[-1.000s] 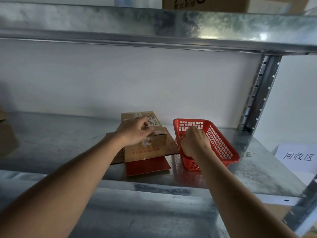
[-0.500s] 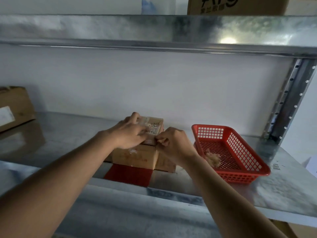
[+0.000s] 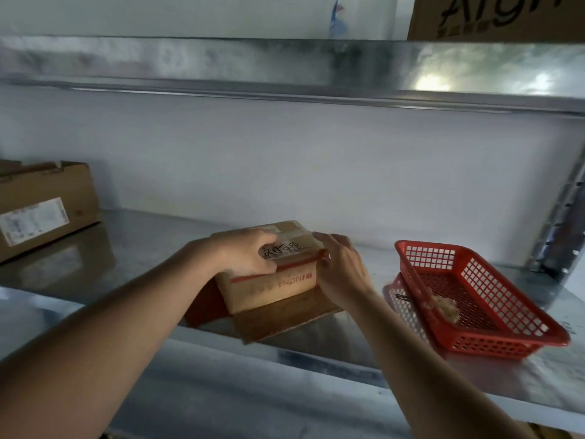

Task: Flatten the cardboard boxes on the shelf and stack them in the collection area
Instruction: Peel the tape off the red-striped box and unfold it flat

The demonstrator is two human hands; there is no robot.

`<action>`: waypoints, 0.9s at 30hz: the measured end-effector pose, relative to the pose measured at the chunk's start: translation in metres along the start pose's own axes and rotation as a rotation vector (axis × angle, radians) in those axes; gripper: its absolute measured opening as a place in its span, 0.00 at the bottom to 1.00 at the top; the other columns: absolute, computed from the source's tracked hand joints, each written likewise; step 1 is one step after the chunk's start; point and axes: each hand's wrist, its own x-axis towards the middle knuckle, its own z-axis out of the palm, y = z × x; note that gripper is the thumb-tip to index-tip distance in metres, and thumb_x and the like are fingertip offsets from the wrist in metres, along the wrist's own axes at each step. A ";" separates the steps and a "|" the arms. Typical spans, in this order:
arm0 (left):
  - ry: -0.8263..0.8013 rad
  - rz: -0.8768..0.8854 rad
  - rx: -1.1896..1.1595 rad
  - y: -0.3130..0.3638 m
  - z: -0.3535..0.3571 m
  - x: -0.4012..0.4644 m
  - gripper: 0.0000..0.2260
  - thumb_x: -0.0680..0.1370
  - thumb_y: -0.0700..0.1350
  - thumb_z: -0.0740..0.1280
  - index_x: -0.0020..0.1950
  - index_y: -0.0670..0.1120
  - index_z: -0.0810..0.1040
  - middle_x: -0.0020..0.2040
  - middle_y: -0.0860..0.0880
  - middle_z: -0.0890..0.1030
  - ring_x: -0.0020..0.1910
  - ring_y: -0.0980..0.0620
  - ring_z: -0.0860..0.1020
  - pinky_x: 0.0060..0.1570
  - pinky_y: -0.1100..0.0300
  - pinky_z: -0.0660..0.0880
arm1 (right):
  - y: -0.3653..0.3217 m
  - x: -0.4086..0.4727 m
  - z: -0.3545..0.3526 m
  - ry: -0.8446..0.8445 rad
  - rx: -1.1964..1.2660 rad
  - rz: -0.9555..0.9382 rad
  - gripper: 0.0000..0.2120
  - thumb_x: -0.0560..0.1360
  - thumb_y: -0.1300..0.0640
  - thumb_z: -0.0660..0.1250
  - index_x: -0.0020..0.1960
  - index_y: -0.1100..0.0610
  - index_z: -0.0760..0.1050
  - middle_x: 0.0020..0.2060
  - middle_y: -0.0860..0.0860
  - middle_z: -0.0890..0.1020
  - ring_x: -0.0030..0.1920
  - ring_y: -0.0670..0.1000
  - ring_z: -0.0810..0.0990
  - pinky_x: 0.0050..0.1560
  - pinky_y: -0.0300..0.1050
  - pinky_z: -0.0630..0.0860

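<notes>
Galvanized steel shelving [image 3: 95, 280] is filling the view, its lower deck running across in front of a pale wall, with the underside of an upper shelf [image 3: 285, 68] hanging overhead. Sitting near the front edge of the deck, roughly at its middle, is a small cardboard box [image 3: 275, 286] with red tape and red lettering on its near face (the lettering is reading upside down from here). It is resting on a flat piece of brown cardboard [image 3: 285, 321] that is jutting toward the shelf's lip, and something red is showing beneath its left side.

The left hand [image 3: 247, 255] is lying on top of the box, fingers curled over the white label there and pressing down. The right hand [image 3: 342, 267] is touching the box's right end, fingers loosely spread and fairly straight, the thumb at the taped upper corner; whether it is pinching anything I cannot tell.

Just beside that hand, to the right, a red plastic mesh basket [image 3: 506, 340] is sitting on the deck, holding a small tan crumpled lump [image 3: 444, 307]. Well apart at the far left, a larger cardboard box [image 3: 47, 198] with a white shipping label is standing against the wall. Another printed carton [image 3: 493, 17] is sitting on the upper shelf.
</notes>
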 end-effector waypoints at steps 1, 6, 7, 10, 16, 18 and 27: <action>-0.021 -0.003 -0.001 -0.005 -0.002 -0.001 0.29 0.77 0.58 0.68 0.77 0.64 0.65 0.71 0.57 0.71 0.58 0.55 0.76 0.48 0.59 0.74 | -0.002 -0.001 0.001 -0.034 0.013 -0.010 0.27 0.79 0.60 0.61 0.76 0.43 0.69 0.72 0.47 0.70 0.65 0.50 0.74 0.60 0.55 0.82; -0.008 -0.010 -0.117 -0.018 0.000 0.003 0.27 0.76 0.33 0.64 0.63 0.65 0.72 0.65 0.52 0.71 0.51 0.50 0.78 0.37 0.56 0.74 | -0.014 -0.011 0.006 -0.068 0.018 -0.142 0.15 0.77 0.56 0.67 0.63 0.47 0.80 0.56 0.42 0.75 0.54 0.49 0.79 0.50 0.45 0.85; 0.010 0.002 -0.173 -0.019 0.001 0.004 0.24 0.77 0.34 0.63 0.60 0.64 0.73 0.64 0.51 0.72 0.52 0.49 0.77 0.40 0.54 0.76 | -0.015 -0.014 0.007 -0.060 -0.024 -0.180 0.14 0.77 0.55 0.69 0.63 0.48 0.81 0.56 0.43 0.76 0.53 0.48 0.80 0.49 0.43 0.85; 0.109 0.034 -0.243 -0.022 0.005 0.011 0.09 0.83 0.54 0.60 0.61 0.59 0.74 0.63 0.49 0.77 0.55 0.49 0.78 0.55 0.45 0.78 | -0.019 -0.021 0.008 0.003 -0.085 -0.269 0.14 0.76 0.55 0.74 0.61 0.52 0.81 0.57 0.47 0.80 0.49 0.47 0.82 0.50 0.42 0.84; 0.182 0.128 0.028 -0.024 0.031 0.019 0.30 0.82 0.70 0.44 0.81 0.62 0.60 0.75 0.56 0.60 0.75 0.44 0.64 0.71 0.42 0.64 | -0.029 -0.037 0.020 0.157 -0.117 -0.385 0.16 0.76 0.57 0.74 0.63 0.49 0.82 0.56 0.45 0.84 0.47 0.46 0.83 0.47 0.39 0.83; 0.180 0.120 0.038 -0.026 0.033 0.020 0.31 0.81 0.71 0.42 0.81 0.64 0.59 0.76 0.56 0.59 0.77 0.42 0.62 0.74 0.37 0.61 | -0.028 -0.042 0.025 0.225 -0.096 -0.376 0.16 0.74 0.56 0.75 0.62 0.52 0.83 0.57 0.48 0.84 0.48 0.46 0.84 0.47 0.38 0.84; 0.191 0.127 0.107 -0.026 0.034 0.023 0.30 0.82 0.69 0.40 0.81 0.62 0.58 0.81 0.55 0.57 0.80 0.42 0.55 0.72 0.35 0.63 | -0.026 -0.057 0.045 0.510 -0.012 -0.355 0.07 0.72 0.62 0.80 0.50 0.58 0.87 0.47 0.51 0.85 0.41 0.48 0.84 0.39 0.44 0.83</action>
